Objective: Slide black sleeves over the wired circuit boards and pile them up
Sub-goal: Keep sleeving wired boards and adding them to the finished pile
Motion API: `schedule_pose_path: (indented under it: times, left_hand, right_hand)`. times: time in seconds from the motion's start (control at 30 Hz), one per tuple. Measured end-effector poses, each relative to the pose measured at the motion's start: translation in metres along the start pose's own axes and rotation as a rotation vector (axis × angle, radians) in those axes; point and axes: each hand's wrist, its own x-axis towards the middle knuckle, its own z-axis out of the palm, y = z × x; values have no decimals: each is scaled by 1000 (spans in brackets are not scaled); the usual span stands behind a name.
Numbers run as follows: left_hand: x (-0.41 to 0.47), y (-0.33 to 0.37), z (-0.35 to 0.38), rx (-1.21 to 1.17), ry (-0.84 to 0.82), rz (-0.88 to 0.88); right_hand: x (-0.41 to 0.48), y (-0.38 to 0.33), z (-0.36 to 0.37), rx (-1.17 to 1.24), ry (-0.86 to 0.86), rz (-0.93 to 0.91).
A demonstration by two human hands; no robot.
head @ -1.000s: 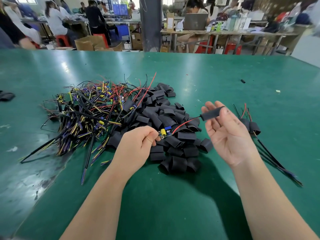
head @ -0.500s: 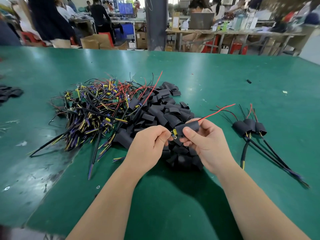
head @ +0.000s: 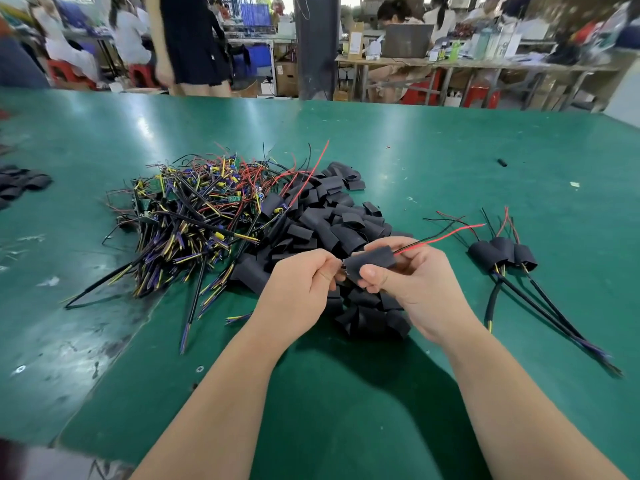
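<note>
A black sleeve (head: 372, 259) sits between my two hands above the green table (head: 346, 393). My right hand (head: 412, 285) grips the sleeve with thumb and fingers. My left hand (head: 298, 289) pinches the board end at the sleeve's left opening; the board itself is almost fully hidden inside. Red and black wires (head: 446, 235) stick out of the sleeve's right end. A heap of empty black sleeves (head: 332, 233) lies just behind my hands. A tangle of bare wired circuit boards (head: 197, 216) lies to its left. Three sleeved boards (head: 502, 256) lie together at the right.
A few more black sleeves (head: 20, 183) lie at the table's far left edge. A small black piece (head: 502, 163) lies far right. People sit and stand at benches beyond the table's far edge.
The right hand brought the sleeve from the wire's end down to the board, and the sleeve now covers the board that showed a second ago. The hands came together.
</note>
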Motion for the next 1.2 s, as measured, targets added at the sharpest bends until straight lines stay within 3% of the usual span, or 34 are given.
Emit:
schedule_pose_path:
  times: [0.17, 0.33, 0.43, 0.53, 0.63, 0.73, 0.77, 0.83, 0.93, 1.07, 1.2]
  left_hand:
    - [1, -2, 3, 15, 88, -20]
    - [0, -1, 6, -137, 182, -20]
    - [-2, -2, 8, -121, 162, 47]
    - [-2, -2, 10, -125, 118, 54]
    - [-3, -3, 10, -209, 108, 43]
    - [0, -8, 6, -197, 178, -5]
    - [1, -10, 5, -188, 206, -23]
    - [2, -13, 3, -192, 251, -69]
    - [2, -15, 3, -134, 319, -140]
    - [3, -15, -5, 135, 410, -189]
    - [7, -21, -28, 427, 583, -366]
  right_hand:
    - [-2, 7, 10, -108, 110, 15]
    - [-3, 13, 20, -97, 155, 68]
    - [-2, 13, 23, 11, 136, 86]
    - [-1, 8, 28, 299, 134, 127]
    - [7, -8, 16, 577, 327, 158]
    - [13, -26, -21, 627, 564, 27]
    - [13, -29, -36, 517, 651, -38]
    - [12, -30, -67, 53, 818, -80]
    - [8, -22, -93, -524, 917, 98]
    - [8, -8, -92, -922, 803, 216]
    - [14, -3, -72, -1049, 723, 174]
